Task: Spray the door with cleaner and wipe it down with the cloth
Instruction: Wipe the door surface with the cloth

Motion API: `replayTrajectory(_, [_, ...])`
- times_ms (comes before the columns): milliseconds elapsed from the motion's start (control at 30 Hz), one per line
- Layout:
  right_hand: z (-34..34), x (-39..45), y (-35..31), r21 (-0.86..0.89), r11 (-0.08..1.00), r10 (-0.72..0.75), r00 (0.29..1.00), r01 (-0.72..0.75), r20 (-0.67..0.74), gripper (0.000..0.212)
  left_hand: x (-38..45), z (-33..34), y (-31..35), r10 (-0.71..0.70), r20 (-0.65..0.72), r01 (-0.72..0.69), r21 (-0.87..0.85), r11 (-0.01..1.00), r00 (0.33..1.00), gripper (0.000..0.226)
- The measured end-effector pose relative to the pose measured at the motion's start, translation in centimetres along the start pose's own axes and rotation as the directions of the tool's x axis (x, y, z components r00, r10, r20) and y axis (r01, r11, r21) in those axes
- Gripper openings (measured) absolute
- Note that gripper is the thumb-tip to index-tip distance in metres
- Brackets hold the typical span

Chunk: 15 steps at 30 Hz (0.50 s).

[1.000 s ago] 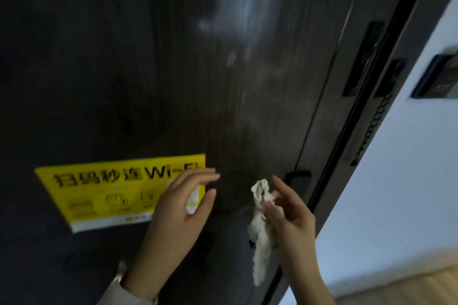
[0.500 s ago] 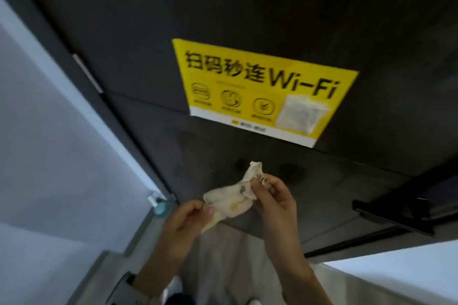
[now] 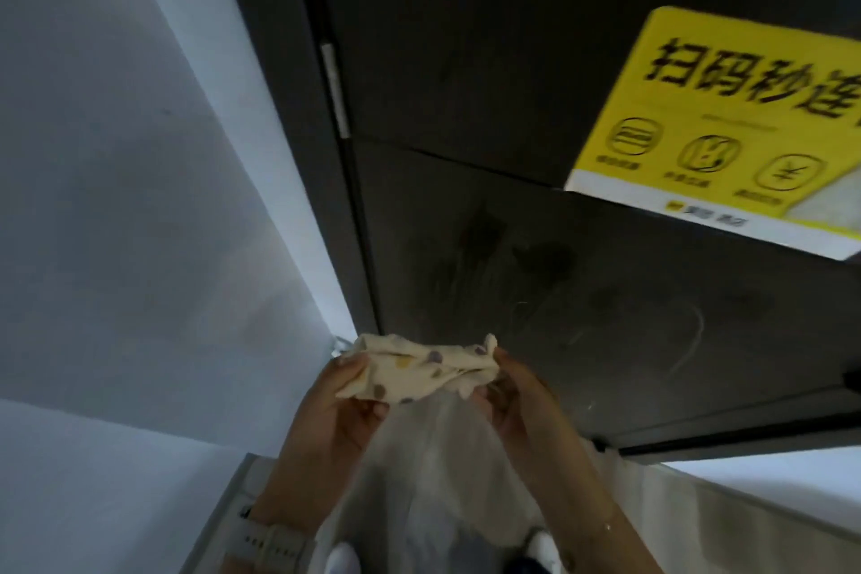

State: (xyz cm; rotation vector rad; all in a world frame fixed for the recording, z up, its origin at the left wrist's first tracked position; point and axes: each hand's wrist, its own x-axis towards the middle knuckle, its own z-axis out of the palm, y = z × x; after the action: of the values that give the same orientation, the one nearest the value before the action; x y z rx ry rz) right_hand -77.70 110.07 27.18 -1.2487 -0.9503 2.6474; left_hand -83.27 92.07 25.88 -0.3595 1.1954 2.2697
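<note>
My left hand [image 3: 340, 405] and right hand [image 3: 508, 392] pinching opposite ends of the spotted cloth [image 3: 419, 368], held before the dark door [image 3: 536, 294], below its yellow sticker [image 3: 727, 117]

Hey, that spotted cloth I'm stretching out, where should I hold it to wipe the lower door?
Probably gather the cloth at its middle, coming from your side, under the stretched span. Left hand and right hand pinch its ends, leaving the centre free to face the door.
</note>
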Motion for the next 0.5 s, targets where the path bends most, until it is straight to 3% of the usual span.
replayTrajectory(67, [2.9, 0.9, 2.6, 0.114, 0.992, 0.056, 0.998, -0.056, 0.001, 0.013, 1.4, -3.7, 1.6, -0.059, 0.053, 0.062, -0.051, 0.997, 0.997, 0.045])
replayTrajectory(133, [5.3, 1.8, 4.8, 0.172, 0.977, 0.128, 0.992, -0.124, -0.013, 0.015, 2.4, -6.7, 2.6, -0.121, -0.035, 0.118, -0.087, 0.989, 0.992, 0.009])
replayTrajectory(200, [6.9, 2.7, 6.5, 0.197, 0.963, 0.195, 0.981, -0.186, -0.024, 0.012, 3.1, -8.6, 3.3, -0.183, -0.009, 0.182, -0.072, 0.981, 0.983, 0.037])
replayTrajectory(233, [7.3, 3.2, 7.1, 0.202, 0.958, 0.215, 0.976, -0.205, -0.028, 0.012, 3.1, -9.1, 3.5, -0.214, 0.016, 0.214, -0.063, 0.975, 0.977, 0.037])
replayTrajectory(333, [8.0, 4.5, 8.0, 0.232, 0.942, 0.261, 0.964, -0.243, -0.052, 0.011, 3.3, -9.6, 4.1, -0.284, 0.066, 0.283, 0.025, 0.959, 0.956, 0.028])
replayTrajectory(433, [7.5, 5.9, 8.3, 0.276, 0.915, 0.321, 0.945, -0.294, -0.06, 0.01, 4.2, -10.3, 3.2, -0.309, 0.082, 0.273, 0.295, 0.915, 0.947, 0.018])
replayTrajectory(500, [6.8, 7.0, 8.5, 0.242, 0.934, 0.294, 0.951, -0.265, -0.093, 0.008, 5.4, -10.1, 2.5, -0.271, 0.078, 0.22, 0.395, 0.892, 0.959, 0.028])
